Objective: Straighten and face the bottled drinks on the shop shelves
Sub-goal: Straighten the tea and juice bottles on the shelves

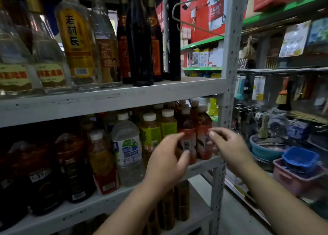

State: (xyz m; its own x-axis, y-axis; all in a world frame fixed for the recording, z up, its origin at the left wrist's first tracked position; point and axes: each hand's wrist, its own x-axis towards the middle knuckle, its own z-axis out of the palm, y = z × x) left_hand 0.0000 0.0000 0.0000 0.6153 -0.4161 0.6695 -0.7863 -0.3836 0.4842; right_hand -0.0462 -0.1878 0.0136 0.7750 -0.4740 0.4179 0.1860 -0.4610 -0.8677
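Standing upright, two red-labelled bottles (203, 128) (white caps); left hand (165, 162) fingers (174, 137) pinching one, right hand (229, 146) perhaps the other.

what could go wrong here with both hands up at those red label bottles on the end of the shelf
1. The red-label bottles stand close to the front edge of the shelf at its right end; a clumsy push from the left hand or right hand might tip one off.
2. The green-label bottles stand tight beside them, so turning one bottle could knock its neighbours askew.
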